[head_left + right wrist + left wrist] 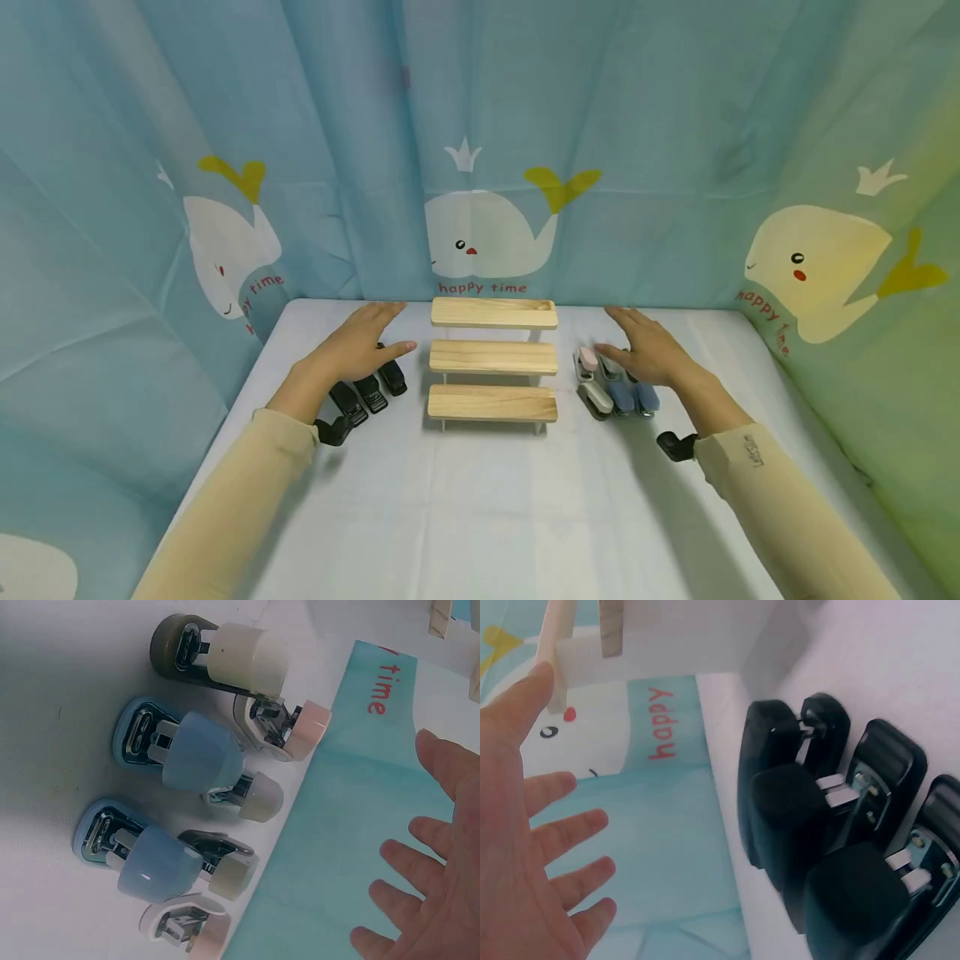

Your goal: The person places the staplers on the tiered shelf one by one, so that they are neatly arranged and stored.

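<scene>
My left hand [358,348] hovers with fingers spread above a row of three black staplers [371,393], holding nothing. In the left wrist view those black staplers [856,892] stand side by side, apart from the hand. Over on the right, my right hand [651,348] is held above a cluster of several small staplers, its fingers extended and nothing in them. The right wrist view shows blue staplers [201,754], a cream stapler [247,660] with a dark base, and a pink-topped stapler [307,731]. Between the hands stands a three-step wooden rack [492,357] with bare shelves.
The white-covered table [480,508] carries everything. A blue curtain [480,75] printed with whales rises behind the table and along both sides. Black wrist mounts [677,447] stick out below the sleeves.
</scene>
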Demonstrator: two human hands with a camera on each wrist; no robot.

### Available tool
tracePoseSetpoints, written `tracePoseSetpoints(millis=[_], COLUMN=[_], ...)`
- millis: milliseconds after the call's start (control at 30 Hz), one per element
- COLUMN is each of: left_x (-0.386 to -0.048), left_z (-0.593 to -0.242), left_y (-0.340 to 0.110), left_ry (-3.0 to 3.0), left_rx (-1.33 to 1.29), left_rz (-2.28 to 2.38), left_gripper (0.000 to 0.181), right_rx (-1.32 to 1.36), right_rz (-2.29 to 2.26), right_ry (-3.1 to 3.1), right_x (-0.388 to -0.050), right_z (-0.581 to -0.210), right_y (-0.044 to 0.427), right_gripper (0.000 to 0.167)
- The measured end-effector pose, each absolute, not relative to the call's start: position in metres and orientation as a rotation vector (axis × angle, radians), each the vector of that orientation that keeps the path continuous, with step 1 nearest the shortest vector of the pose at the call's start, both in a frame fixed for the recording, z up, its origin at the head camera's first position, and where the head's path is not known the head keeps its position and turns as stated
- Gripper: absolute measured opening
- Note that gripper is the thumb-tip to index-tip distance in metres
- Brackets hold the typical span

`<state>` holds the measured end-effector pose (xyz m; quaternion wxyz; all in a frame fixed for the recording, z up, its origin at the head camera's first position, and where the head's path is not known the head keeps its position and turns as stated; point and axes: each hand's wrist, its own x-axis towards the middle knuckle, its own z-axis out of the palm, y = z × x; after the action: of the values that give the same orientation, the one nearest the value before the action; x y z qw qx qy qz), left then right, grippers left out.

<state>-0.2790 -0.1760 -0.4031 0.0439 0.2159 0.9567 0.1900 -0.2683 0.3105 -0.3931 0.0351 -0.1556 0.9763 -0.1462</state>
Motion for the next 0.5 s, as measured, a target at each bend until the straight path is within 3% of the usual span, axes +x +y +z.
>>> tracePoseSetpoints(millis=[500], left_x=[-0.258], left_z=[-0.414], left_y=[-0.170], left_ry=[2.899], left_rx=[0.664], left_rz=[0.750], left_gripper=[0.082], right_rx=[-0.449], right_rz=[-0.466], right_ry=[2.981], right_x=[-0.268], right_z=[-0.400], right_y=[0.315], right_gripper=[0.082])
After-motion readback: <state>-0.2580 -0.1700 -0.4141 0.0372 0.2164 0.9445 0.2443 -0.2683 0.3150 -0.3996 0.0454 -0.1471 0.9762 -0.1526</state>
